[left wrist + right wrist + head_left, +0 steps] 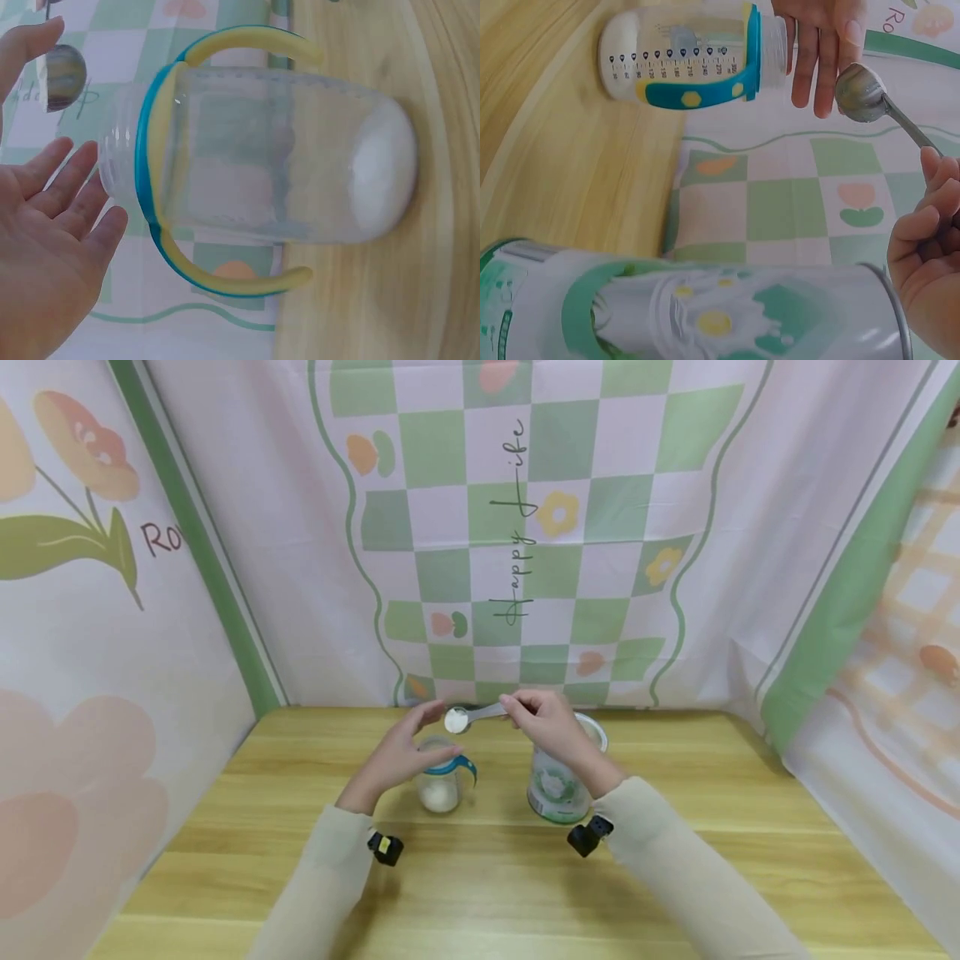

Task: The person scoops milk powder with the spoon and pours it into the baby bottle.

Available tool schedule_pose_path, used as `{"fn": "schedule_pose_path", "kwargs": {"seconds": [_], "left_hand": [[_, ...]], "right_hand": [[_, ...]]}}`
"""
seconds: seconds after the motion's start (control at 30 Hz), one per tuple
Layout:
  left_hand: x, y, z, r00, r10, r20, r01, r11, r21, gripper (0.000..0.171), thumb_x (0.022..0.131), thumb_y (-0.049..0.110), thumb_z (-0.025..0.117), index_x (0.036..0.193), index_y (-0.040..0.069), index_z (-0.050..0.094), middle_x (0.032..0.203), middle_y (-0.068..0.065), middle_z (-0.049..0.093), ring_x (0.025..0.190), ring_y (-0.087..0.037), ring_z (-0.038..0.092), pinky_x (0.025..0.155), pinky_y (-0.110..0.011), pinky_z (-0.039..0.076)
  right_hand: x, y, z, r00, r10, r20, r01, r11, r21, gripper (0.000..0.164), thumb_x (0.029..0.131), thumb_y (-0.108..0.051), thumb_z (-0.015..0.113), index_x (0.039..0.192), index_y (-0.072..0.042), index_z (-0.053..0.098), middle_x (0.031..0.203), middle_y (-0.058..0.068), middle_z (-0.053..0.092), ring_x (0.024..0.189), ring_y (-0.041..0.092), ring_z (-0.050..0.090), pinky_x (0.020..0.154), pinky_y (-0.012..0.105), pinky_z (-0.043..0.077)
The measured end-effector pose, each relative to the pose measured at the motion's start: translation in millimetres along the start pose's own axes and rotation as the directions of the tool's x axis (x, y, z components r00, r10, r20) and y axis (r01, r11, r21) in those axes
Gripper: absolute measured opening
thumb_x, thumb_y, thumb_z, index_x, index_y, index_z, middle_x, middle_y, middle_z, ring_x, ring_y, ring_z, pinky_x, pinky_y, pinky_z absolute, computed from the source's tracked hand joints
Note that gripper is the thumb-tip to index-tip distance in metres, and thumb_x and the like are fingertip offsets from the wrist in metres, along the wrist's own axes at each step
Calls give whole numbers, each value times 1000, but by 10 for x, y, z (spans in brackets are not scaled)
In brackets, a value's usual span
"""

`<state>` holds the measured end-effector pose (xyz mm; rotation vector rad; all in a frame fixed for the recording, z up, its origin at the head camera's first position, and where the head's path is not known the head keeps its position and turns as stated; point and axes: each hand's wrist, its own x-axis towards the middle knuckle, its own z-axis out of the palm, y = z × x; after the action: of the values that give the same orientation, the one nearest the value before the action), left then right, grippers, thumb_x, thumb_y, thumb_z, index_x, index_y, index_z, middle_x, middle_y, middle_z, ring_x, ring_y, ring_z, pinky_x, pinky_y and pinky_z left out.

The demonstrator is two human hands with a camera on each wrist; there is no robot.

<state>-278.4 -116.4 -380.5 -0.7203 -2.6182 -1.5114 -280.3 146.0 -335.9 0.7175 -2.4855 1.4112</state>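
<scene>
My right hand (553, 727) pinches the handle of a metal measuring spoon (457, 720), its bowl heaped with white powder. The bowl hangs above and slightly right of the mouth of a clear baby bottle (438, 795). This bottle stands upright, has a blue and yellow two-handled collar (146, 150) and no lid, and white powder (384, 169) covers its bottom. Around the bottle's open neck, my left hand (397, 752) spreads its thumb and relaxed fingers, fingertips right by the rim. Below my right forearm stands an open milk powder can (558, 789), white and green, partly hidden by that arm.
The wooden table (480, 893) carries the bottle at left and the can at right. Directly behind the table's far edge hangs a checked green and white curtain (442, 572). Printed fabric (67, 635) also closes in the left and right sides.
</scene>
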Motion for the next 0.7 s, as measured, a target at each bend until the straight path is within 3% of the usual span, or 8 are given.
{"fn": "schedule_pose_path", "kwargs": {"seconds": [0.2, 0.43, 0.7], "left_hand": [[-68, -103, -18, 1000, -17, -3, 17, 1000, 20, 82, 88, 37, 79, 154, 10, 37, 151, -8, 45, 140, -28, 39, 114, -52, 30], [-112, -216, 12, 999, -49, 10, 49, 999, -13, 74, 85, 33, 83, 148, 17, 47, 145, -4, 51, 137, -31, 43, 110, -58, 32], [-152, -359, 78, 987, -157, 12, 158, 986, -54, 79, 81, 44, 84, 148, 22, 47, 145, -1, 51, 134, -28, 45, 108, -59, 35]], "right_hand": [[19, -25, 98, 1000, 6, 29, -6, 1000, 9, 34, 106, -32, 54, 82, -11, 68, 60, 3, 50, 50, 15, 36, 49, 28, 35], [36, -52, 152, 998, -30, 48, 31, 999, -12, 33, 106, -28, 53, 83, -10, 68, 61, 6, 51, 48, 13, 35, 48, 28, 34], [65, 4, 229, 995, -82, 54, 85, 994, -66, 30, 106, -27, 53, 87, -13, 72, 61, 1, 55, 46, 14, 37, 45, 28, 36]]}}
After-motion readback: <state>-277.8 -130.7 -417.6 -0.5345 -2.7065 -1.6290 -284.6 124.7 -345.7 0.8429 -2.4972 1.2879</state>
